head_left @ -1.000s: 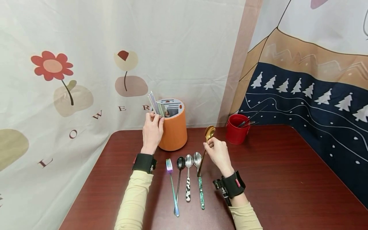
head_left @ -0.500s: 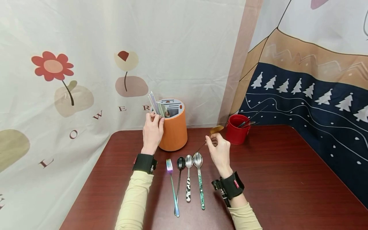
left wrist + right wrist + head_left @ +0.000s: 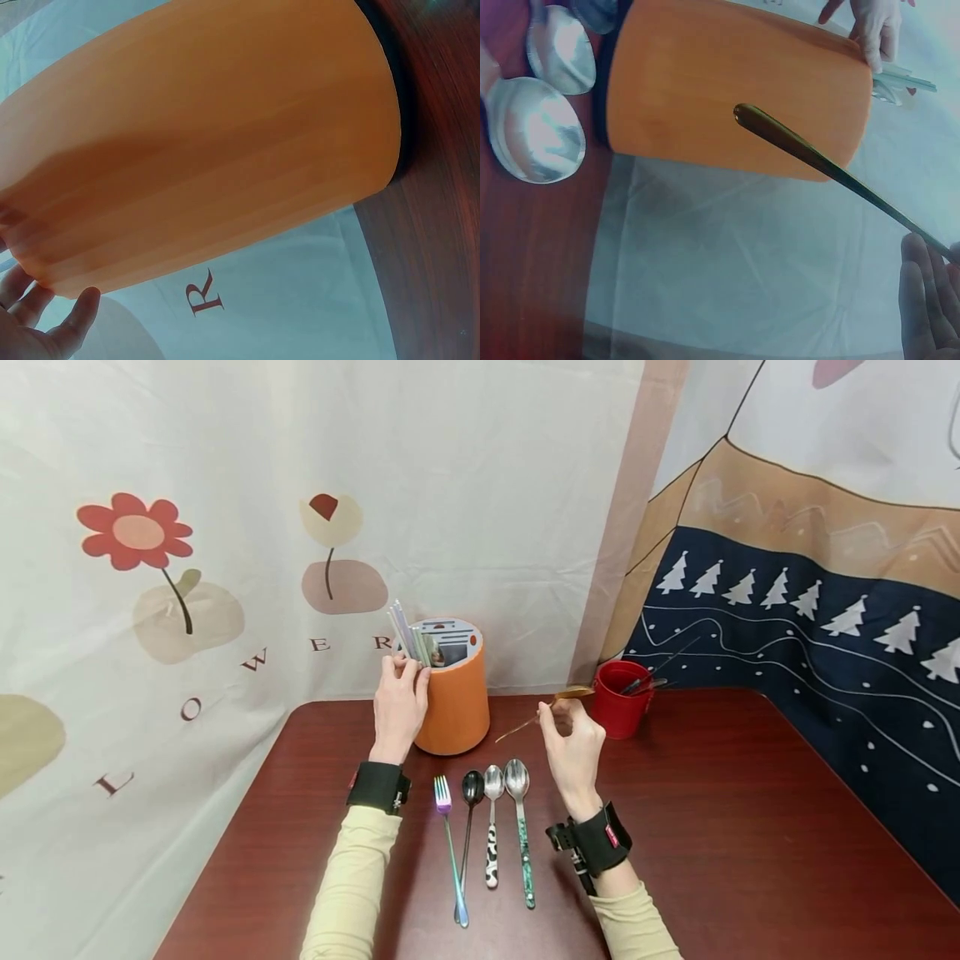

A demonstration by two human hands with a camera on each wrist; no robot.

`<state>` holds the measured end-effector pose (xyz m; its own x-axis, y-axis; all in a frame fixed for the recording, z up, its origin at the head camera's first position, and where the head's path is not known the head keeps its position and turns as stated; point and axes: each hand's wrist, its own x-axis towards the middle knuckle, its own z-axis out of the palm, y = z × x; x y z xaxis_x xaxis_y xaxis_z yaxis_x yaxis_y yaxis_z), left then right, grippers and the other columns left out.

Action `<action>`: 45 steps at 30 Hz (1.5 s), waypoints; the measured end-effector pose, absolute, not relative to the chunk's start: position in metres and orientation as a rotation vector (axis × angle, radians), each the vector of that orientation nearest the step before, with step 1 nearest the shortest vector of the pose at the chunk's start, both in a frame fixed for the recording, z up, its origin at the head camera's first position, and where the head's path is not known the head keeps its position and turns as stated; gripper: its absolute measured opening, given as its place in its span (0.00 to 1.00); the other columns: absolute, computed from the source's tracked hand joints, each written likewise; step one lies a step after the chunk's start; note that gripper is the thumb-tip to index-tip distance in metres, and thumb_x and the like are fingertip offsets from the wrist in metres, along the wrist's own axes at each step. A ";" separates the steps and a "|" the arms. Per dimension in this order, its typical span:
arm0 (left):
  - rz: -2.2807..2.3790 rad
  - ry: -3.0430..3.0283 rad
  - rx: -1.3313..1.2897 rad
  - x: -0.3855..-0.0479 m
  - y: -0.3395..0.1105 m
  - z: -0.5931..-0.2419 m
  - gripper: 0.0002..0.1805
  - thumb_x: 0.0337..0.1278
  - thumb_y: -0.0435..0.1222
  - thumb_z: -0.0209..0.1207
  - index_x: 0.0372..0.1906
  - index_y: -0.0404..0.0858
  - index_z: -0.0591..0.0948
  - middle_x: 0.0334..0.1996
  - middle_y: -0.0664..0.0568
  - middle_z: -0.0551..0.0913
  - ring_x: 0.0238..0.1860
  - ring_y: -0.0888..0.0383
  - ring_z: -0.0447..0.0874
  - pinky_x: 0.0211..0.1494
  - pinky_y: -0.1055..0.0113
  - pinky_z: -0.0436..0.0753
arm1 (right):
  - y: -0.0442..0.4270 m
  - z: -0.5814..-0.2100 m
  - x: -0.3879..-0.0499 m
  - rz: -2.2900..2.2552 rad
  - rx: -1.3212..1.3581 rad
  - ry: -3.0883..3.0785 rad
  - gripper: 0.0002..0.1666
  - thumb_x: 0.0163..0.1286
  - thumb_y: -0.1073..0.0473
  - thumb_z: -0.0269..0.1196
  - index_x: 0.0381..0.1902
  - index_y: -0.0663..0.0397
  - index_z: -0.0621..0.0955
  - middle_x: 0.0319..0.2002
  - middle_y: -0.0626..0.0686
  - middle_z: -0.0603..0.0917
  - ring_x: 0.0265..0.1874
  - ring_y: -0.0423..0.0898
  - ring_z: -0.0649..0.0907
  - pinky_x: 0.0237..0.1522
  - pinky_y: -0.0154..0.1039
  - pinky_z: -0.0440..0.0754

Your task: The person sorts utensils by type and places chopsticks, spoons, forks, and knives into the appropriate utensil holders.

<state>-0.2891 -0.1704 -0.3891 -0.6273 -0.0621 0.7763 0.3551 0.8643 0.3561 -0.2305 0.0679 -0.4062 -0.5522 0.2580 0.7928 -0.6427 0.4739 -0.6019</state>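
The right hand (image 3: 576, 745) pinches a golden spoon (image 3: 573, 692) between thumb and fingers above the table (image 3: 720, 827), the handle directed towards the orange container (image 3: 456, 710), the bowl towards the red bucket (image 3: 617, 706). The left hand (image 3: 399, 714) touches the container's rim, but whether its fingers grip it, I cannot tell. Nearer to the person lie a fork (image 3: 443, 795) and three spoons (image 3: 522, 822).

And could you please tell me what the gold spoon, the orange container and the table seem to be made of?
Gold spoon: likely metal, polished; its handle gleams.
Orange container: perhaps plastic or leather-like, satin; its wall shows soft shading.
Table: wood or printed laminate, slightly glossy; reddish grain shows.
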 end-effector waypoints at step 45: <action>-0.604 -2.184 -0.212 -0.290 -0.169 -0.387 0.16 0.70 0.45 0.48 0.39 0.36 0.77 0.46 0.38 0.70 0.43 0.41 0.80 0.41 0.49 0.82 | -0.002 -0.345 -0.308 1.020 0.716 -2.068 0.09 0.66 0.59 0.62 0.39 0.60 0.80 0.31 0.57 0.87 0.31 0.48 0.86 0.36 0.39 0.83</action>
